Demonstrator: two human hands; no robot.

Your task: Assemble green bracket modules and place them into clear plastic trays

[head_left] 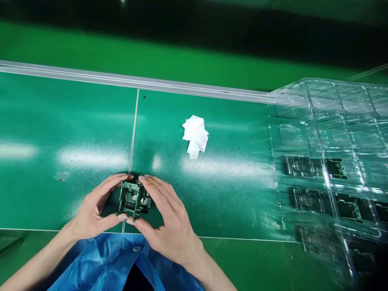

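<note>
A small dark green and black plastic part [132,199] with metal bits inside sits between both my hands, low over the green table [230,190]. My left hand [93,208] curls round its left side, thumb under the near edge and fingers over the far edge. My right hand [165,218] grips its right side, fingers across the top and thumb at the near corner. Both hands are closed on the part.
A crumpled white cloth [195,135] lies beyond the hands, right of centre. A stack of clear plastic trays [330,169] holding dark circuit boards [313,166] fills the right side. A metal rail [136,83] runs along the table's far edge. Blue garment [103,262] at the near edge.
</note>
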